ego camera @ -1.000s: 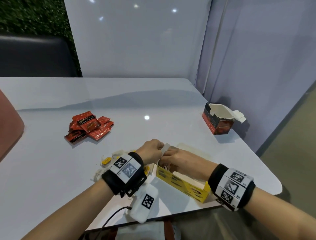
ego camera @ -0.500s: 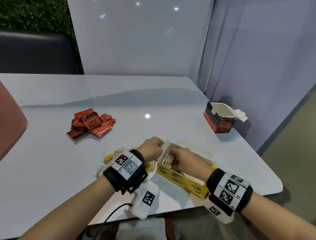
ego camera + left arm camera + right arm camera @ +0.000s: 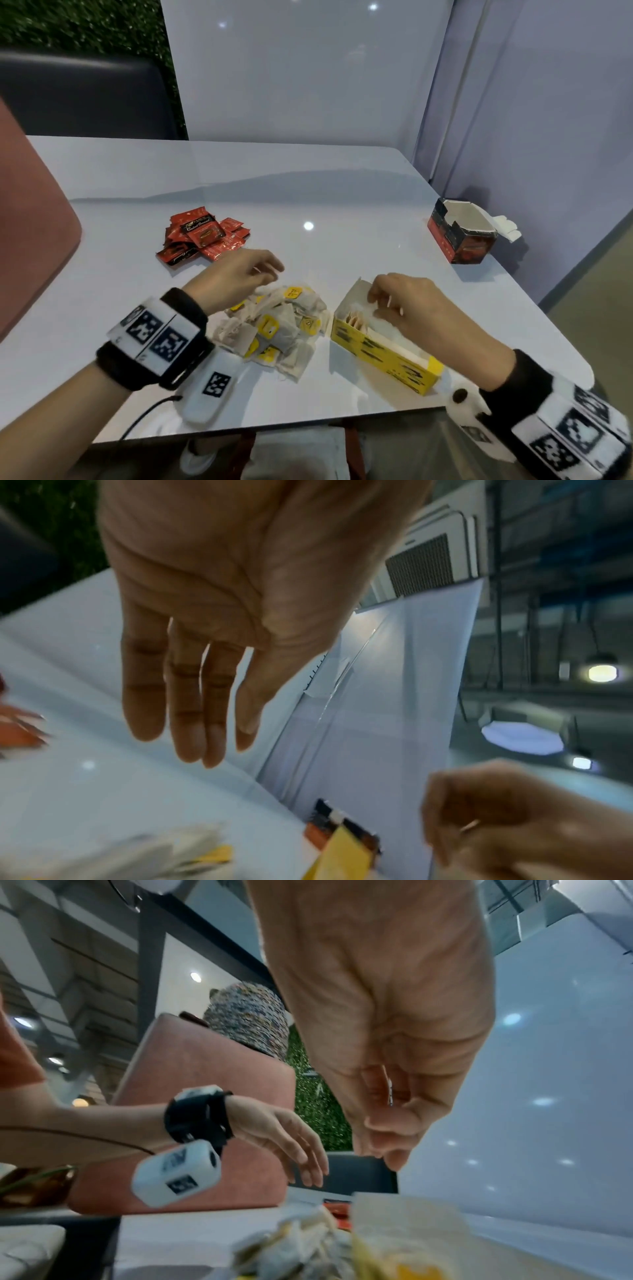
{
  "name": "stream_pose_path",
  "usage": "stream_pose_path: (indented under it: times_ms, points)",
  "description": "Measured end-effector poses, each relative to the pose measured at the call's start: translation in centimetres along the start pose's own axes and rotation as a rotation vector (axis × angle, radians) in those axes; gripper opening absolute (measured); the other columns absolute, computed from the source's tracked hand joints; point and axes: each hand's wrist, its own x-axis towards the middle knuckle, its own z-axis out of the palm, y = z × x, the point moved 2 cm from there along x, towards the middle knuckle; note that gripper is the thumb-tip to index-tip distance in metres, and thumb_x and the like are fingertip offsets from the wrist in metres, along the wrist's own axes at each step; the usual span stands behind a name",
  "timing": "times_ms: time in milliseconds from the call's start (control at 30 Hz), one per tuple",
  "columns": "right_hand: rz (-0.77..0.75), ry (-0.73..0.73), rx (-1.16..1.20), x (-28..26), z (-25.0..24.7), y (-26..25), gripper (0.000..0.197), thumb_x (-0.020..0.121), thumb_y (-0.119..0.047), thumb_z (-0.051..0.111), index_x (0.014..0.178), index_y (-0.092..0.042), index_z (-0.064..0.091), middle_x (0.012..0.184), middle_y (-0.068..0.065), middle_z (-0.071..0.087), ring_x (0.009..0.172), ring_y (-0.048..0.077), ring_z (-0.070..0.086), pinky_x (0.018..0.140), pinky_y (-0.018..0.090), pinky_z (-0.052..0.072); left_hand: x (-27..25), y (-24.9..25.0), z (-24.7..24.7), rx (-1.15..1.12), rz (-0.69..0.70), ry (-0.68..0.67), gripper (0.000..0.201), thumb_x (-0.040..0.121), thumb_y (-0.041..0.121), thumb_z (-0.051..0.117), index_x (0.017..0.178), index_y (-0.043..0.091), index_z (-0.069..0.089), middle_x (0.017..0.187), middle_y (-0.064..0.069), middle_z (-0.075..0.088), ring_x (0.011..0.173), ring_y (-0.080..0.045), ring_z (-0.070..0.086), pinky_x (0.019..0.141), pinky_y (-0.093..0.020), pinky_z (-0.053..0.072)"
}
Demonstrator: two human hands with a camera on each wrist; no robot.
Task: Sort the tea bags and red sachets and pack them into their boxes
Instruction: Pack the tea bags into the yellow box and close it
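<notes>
A heap of tea bags (image 3: pixel 277 325) with yellow tags lies near the table's front edge. Right of it stands the open yellow box (image 3: pixel 383 359), with tea bags upright in its far end. My left hand (image 3: pixel 263 270) hovers over the far side of the heap, fingers loose and empty; the left wrist view shows the left hand (image 3: pixel 205 737) with straight fingers. My right hand (image 3: pixel 380 303) hangs over the box's open end, fingers curled, pinching a thin pale sliver that looks like a tea bag tag (image 3: pixel 390 1093). Red sachets (image 3: pixel 202 240) lie piled at the back left. The open red box (image 3: pixel 462 233) stands far right.
A pink chair back (image 3: pixel 30 222) stands at the table's left side and a dark seat (image 3: pixel 85 96) behind it. A pale partition (image 3: pixel 308 68) closes the back. The red box sits close to the table's right edge (image 3: pixel 513 287). A white device (image 3: pixel 212 387) hangs under my left wrist.
My left hand has left the yellow box, moved left over the tea bag heap and opened. My right hand has lifted slightly from inside the box's open end.
</notes>
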Motion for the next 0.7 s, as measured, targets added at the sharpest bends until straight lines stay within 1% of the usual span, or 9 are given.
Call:
stream_pose_path:
  times_ms: [100, 200, 300, 367, 433, 533, 633, 667, 700]
  points:
    - [-0.050, -0.037, 0.119, -0.6, 2.2, -3.3, 0.010, 0.087, -0.015, 0.059, 0.097, -0.019, 0.060, 0.090, -0.005, 0.060, 0.071, 0.004, 0.047, 0.066, 0.014, 0.038, -1.7, -2.0, -0.1, 0.211, 0.009, 0.012, 0.017, 0.090, 0.010, 0.054, 0.093, 0.025, 0.061, 0.096, 0.003, 0.066, 0.085, -0.010, 0.063, 0.075, -0.027, 0.052]
    - [-0.001, -0.040, 0.157, -0.2, 5.1, -5.9, 0.016, 0.091, -0.020, 0.054, 0.107, -0.017, 0.055, 0.101, -0.002, 0.057, 0.093, 0.018, 0.054, 0.078, 0.027, 0.040, -2.8, -2.9, 1.1, 0.264, 0.008, 0.022, 0.014, 0.087, 0.013, 0.059, 0.087, 0.026, 0.054, 0.096, 0.002, 0.060, 0.085, -0.010, 0.057, 0.073, -0.022, 0.045]
    - [0.085, 0.033, 0.119, 1.2, 6.8, -7.8, 0.026, 0.095, -0.023, 0.047, 0.120, -0.016, 0.044, 0.113, 0.002, 0.052, 0.102, 0.023, 0.053, 0.073, 0.030, 0.038, -3.2, -3.3, 2.4, 0.227, -0.009, 0.048, 0.011, 0.086, 0.017, 0.062, 0.086, 0.020, 0.052, 0.093, 0.001, 0.058, 0.081, -0.009, 0.054, 0.066, -0.017, 0.041]
    - [0.125, 0.078, 0.038, 2.4, 7.4, -8.7, 0.030, 0.096, -0.025, 0.045, 0.124, -0.014, 0.039, 0.117, 0.004, 0.049, 0.103, 0.027, 0.054, 0.067, 0.031, 0.034, -3.4, -3.2, 2.9, 0.082, -0.053, 0.067, 0.008, 0.087, 0.015, 0.062, 0.087, 0.014, 0.054, 0.087, -0.001, 0.061, 0.069, -0.002, 0.056, 0.059, -0.013, 0.042]
    - [0.158, 0.079, -0.047, 3.3, 8.0, -9.1, 0.031, 0.096, -0.024, 0.045, 0.124, -0.011, 0.038, 0.118, 0.006, 0.047, 0.105, 0.029, 0.054, 0.066, 0.033, 0.031, -3.9, -3.3, 3.1, -0.185, -0.132, 0.105, 0.009, 0.086, 0.014, 0.063, 0.091, 0.010, 0.057, 0.086, -0.004, 0.064, 0.063, -0.003, 0.061, 0.057, -0.012, 0.047]
    - [0.174, 0.052, -0.072, 3.9, 8.8, -9.1, 0.023, 0.096, -0.014, 0.043, 0.118, -0.010, 0.042, 0.117, 0.009, 0.048, 0.106, 0.031, 0.053, 0.065, 0.034, 0.030, -5.1, -4.0, 3.6, -0.607, -0.257, 0.158, 0.016, 0.087, 0.013, 0.062, 0.101, 0.007, 0.059, 0.099, -0.012, 0.064, 0.081, -0.018, 0.067, 0.075, -0.026, 0.056]
    - [0.175, 0.084, 0.093, 3.9, 8.6, -8.3, 0.002, 0.093, -0.017, 0.047, 0.092, -0.016, 0.048, 0.094, 0.004, 0.053, 0.091, 0.027, 0.056, 0.064, 0.035, 0.041, -6.8, -4.8, 4.3, -0.838, -0.262, 0.248, 0.025, 0.083, 0.022, 0.068, 0.103, 0.009, 0.061, 0.105, -0.012, 0.067, 0.091, -0.019, 0.069, 0.078, -0.023, 0.055]
    - [0.183, 0.115, 0.178, 3.9, 8.5, -7.9, 0.010, 0.091, -0.019, 0.051, 0.083, -0.018, 0.046, 0.086, 0.001, 0.054, 0.083, 0.022, 0.055, 0.064, 0.035, 0.042, -7.3, -5.0, 4.6, -0.888, -0.249, 0.285, 0.034, 0.077, 0.030, 0.071, 0.103, 0.010, 0.062, 0.104, -0.011, 0.068, 0.093, -0.019, 0.069, 0.077, -0.022, 0.055]
    - [0.180, 0.145, 0.281, 3.8, 8.3, -7.6, 0.019, 0.089, -0.020, 0.057, 0.075, -0.019, 0.044, 0.078, -0.003, 0.053, 0.075, 0.017, 0.052, 0.062, 0.030, 0.041, -7.6, -5.1, 4.9, -0.937, -0.240, 0.319, 0.045, 0.069, 0.038, 0.073, 0.103, 0.010, 0.063, 0.103, -0.011, 0.069, 0.094, -0.018, 0.069, 0.076, -0.021, 0.055]
